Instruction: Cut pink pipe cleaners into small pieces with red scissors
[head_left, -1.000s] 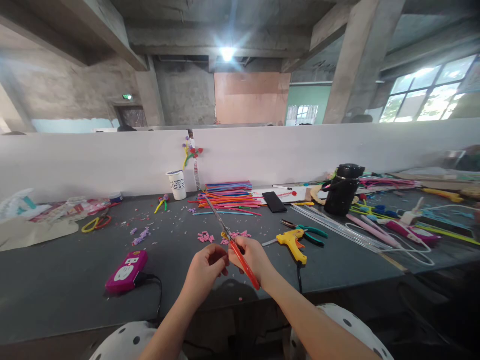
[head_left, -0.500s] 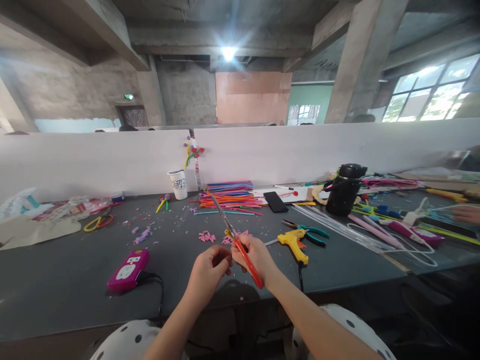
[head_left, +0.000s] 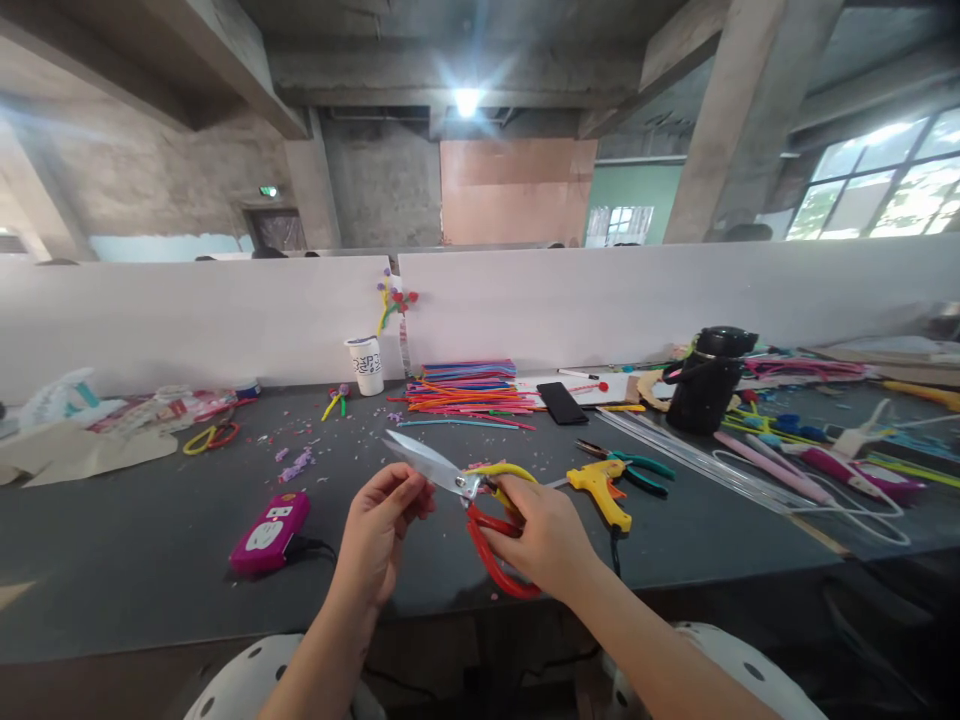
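Note:
My right hand [head_left: 546, 535] grips a pair of scissors [head_left: 465, 490] with one red and one yellow handle, its fingers through the loops. The silver blades point left toward my left hand [head_left: 381, 532]. That hand is pinched shut just under the blades, on something too small to make out. Both hands hover over the near edge of the dark grey table [head_left: 150, 580]. Small pink cuttings [head_left: 480, 467] lie on the table just behind the scissors.
A magenta power strip [head_left: 270, 520] lies at the left; a yellow glue gun [head_left: 600, 485] and green pliers [head_left: 630, 462] sit at the right. Farther back: a pile of coloured sticks [head_left: 465, 390], white cup [head_left: 366, 365], phone [head_left: 562, 402], black flask [head_left: 709, 378]. White partition behind.
The scissors have swung from pointing away, up the table, to pointing left, blades nearly level. My left hand has shifted left and slightly down. The camera has tilted a little.

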